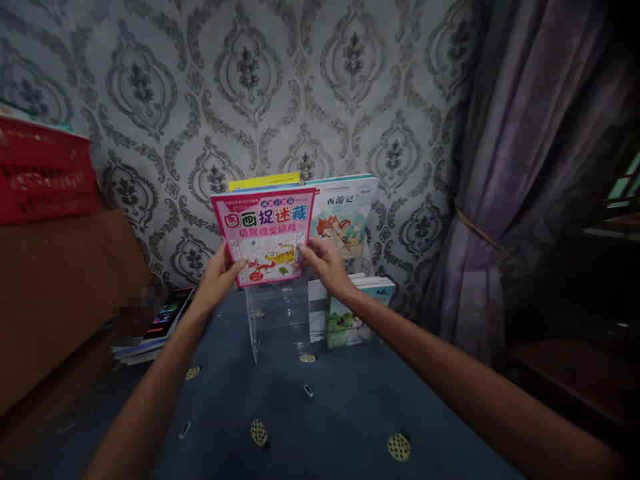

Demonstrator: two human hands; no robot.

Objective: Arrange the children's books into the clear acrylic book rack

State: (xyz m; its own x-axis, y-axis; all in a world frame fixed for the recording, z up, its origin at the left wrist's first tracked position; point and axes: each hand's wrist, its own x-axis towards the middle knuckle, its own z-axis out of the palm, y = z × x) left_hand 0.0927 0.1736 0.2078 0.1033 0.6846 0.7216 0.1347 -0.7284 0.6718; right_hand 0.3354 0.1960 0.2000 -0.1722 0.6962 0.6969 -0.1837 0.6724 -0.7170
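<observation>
A pink picture book (pixel 265 237) with a cartoon cat on its cover is held upright by its two sides. My left hand (pixel 218 279) grips its lower left edge, thumb on the cover. At the lower right edge my right hand (pixel 327 265) is closed on the same book. Behind and below it stands a clear acrylic book rack (pixel 277 317). Yellow-topped books (pixel 264 181) show just behind the pink one. A white storybook (pixel 345 207) leans in the rack's upper right. Lower right, a green-covered book (pixel 355 313) stands partly behind my right forearm.
On the left, a stack of books (pixel 155 333) lies beside a brown cardboard box (pixel 65 287), which carries a red plastic basket (pixel 47 167). The blue patterned cloth (pixel 280 400) spreads in front. A patterned wall stands behind, and a tied purple curtain (pixel 480 267) hangs at right.
</observation>
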